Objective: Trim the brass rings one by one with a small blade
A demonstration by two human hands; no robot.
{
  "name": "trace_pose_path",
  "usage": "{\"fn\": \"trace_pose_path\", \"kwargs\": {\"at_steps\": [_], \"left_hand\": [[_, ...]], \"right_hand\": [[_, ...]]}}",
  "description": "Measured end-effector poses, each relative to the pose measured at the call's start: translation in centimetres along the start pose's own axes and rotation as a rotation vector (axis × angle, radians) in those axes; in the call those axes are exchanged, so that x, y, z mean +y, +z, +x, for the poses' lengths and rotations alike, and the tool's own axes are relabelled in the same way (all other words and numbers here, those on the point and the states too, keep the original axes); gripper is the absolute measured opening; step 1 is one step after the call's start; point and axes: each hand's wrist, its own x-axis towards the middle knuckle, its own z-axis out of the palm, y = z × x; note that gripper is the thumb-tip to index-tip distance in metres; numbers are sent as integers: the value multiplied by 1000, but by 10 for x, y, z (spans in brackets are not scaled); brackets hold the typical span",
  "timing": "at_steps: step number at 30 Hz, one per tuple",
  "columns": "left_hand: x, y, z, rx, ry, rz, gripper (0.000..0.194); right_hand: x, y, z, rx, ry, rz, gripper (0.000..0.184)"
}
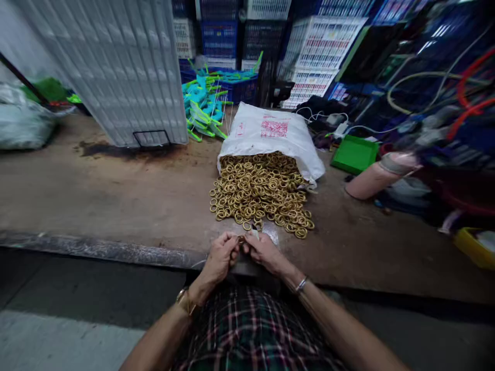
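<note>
A heap of gold-coloured metal rings (260,195) spills from the mouth of a white sack (270,135) onto a brown worktable (116,201). My left hand (221,256) and my right hand (263,249) meet at the table's near edge, just below the heap. Both have fingers curled and pinched together on a small ring (242,239) between them. A watch sits on my left wrist and a bracelet on my right.
A grey ribbed panel (116,67) leans at the back left. Turquoise and green plastic parts (203,105) lie behind the sack, with stacked crates (320,46) beyond. A green tray (355,153), a pink cylinder (371,180) and tangled hoses sit at the right.
</note>
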Motion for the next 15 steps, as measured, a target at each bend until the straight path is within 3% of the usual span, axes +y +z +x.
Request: {"fn": "trace_pose_path", "kwargs": {"at_steps": [7, 15], "left_hand": [[0, 1, -6, -50, 41, 96, 32], [-2, -1, -7, -62, 23, 80, 29]], "right_hand": [[-1, 5, 2, 59, -17, -66, 37], [-8, 6, 2, 166, -184, -321, 27]]}}
